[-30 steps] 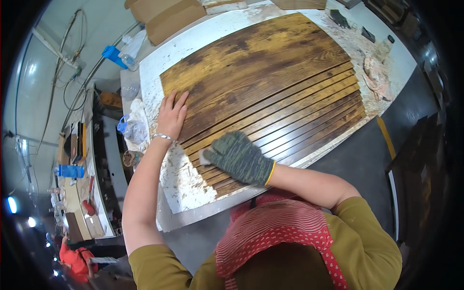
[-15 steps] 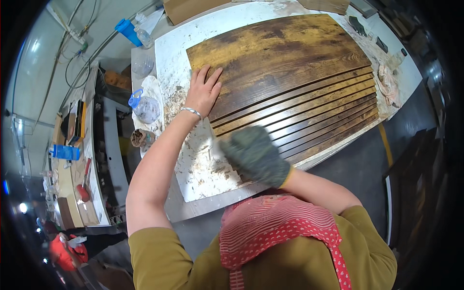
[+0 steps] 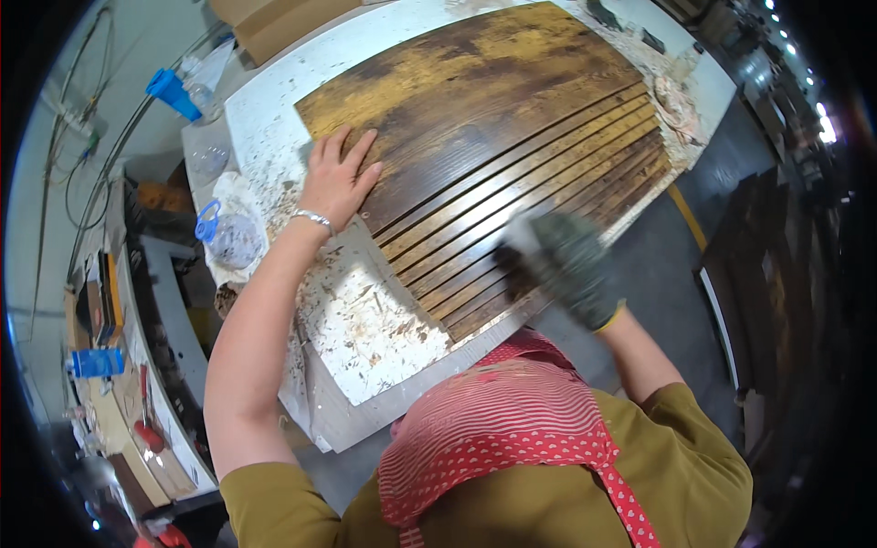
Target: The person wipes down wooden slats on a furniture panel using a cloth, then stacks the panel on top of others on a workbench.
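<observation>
Wood-grain boards point(image 3: 493, 100), brown and yellowish, lie overlapped in steps, with several dark edges showing as near-parallel lines on the near side. My bare left hand point(image 3: 340, 178) rests with fingers spread on the left end of the top board; a silvery bracelet point(image 3: 315, 219) circles that wrist. In a dark green glove, my right hand point(image 3: 575, 265) is over the stepped near strips, smeared by motion. Its fingers are bent around a small whitish thing point(image 3: 522, 234), too blurred to name. Whether that thing touches the boards I cannot tell.
Brown specks cover the white tabletop point(image 3: 356, 338). At the left edge stand a clear jug point(image 3: 236, 239) with a blue handle and a blue cup point(image 3: 174, 94). A cardboard box point(image 3: 283, 23) sits at the back, a stained cloth point(image 3: 676, 110) at the right.
My gloved right hand has swept rightward along the stepped strips from their left end. My left hand stays on the top board's left end. The whole view has shifted and turned.
</observation>
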`<state>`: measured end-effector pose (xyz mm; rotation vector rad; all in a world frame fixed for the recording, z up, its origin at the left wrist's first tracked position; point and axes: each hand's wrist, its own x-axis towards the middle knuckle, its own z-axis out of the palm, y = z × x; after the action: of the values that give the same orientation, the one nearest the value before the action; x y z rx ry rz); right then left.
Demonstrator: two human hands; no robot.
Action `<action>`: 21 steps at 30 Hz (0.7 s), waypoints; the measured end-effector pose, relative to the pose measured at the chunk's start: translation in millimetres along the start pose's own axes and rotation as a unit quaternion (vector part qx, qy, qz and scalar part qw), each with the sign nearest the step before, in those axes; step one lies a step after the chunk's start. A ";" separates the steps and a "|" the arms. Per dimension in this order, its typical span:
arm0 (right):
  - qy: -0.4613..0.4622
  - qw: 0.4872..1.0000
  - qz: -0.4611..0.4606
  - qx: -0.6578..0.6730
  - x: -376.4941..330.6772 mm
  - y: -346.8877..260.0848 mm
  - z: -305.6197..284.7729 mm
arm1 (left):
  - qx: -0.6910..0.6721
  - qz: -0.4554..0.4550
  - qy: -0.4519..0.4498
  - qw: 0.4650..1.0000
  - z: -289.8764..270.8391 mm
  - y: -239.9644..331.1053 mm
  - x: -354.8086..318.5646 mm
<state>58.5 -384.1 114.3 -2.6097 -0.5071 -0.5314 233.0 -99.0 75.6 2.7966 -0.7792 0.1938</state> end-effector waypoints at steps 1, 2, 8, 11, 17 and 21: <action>0.062 0.994 -0.079 0.032 -4.3 -12.3 19.0 | 0.006 0.004 0.002 1.000 0.2 1.7 2.1; -0.053 0.993 -0.094 0.045 -12.6 -21.5 34.3 | -0.002 0.016 0.006 1.000 0.6 -0.7 -1.0; 0.044 0.972 0.181 -0.143 -83.9 86.0 20.5 | 0.009 0.034 0.056 0.998 10.6 -9.2 -6.4; 0.100 0.944 0.277 -0.145 -90.0 95.5 -6.3 | 0.008 0.042 0.040 0.998 3.1 -4.1 -1.0; -0.031 0.988 0.055 -0.143 -69.2 31.1 1.8 | -0.008 0.016 0.025 1.000 3.2 -1.8 -1.5; -0.055 0.997 -0.012 -0.044 -72.9 48.6 17.8 | -0.010 0.027 0.031 0.999 2.4 -5.6 -3.2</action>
<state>21.5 -435.7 51.5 -2.7315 -0.5622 -0.4278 233.4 -93.4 71.6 2.7384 -0.8391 0.2781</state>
